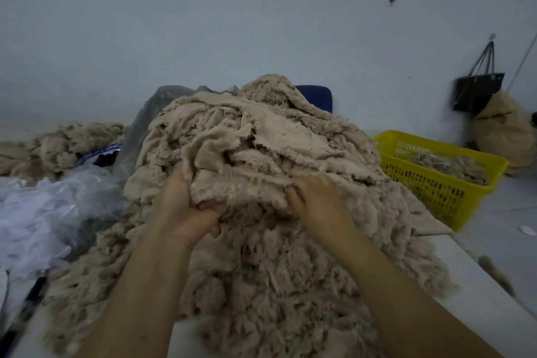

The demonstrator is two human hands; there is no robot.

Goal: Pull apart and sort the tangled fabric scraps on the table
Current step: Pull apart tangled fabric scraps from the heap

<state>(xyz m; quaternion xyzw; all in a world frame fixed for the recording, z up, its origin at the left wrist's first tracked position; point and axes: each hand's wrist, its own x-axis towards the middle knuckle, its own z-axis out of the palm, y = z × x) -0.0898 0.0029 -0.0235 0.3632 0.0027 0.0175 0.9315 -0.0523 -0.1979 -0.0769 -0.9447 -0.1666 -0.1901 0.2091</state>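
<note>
At centre of the table (pixel 494 317), near to far: one large mound of tangled beige fabric scraps (pixel 261 136), fleecy below, flatter sheets on top. Left hand (pixel 186 206): fingers curled under a wad at the mound's near face, gripping it. Right hand (pixel 316 200): fingers dug into and closed on the same layer, just beside. Yellow basket (pixel 436 151), right: contains a few scraps. Smaller heap (pixel 58 145), far left; plastic bags (pixel 52 206), left. Handling note: probably best to draw one piece slowly, hands parting sideways, so snagged fibres release without toppling the mound.
</note>
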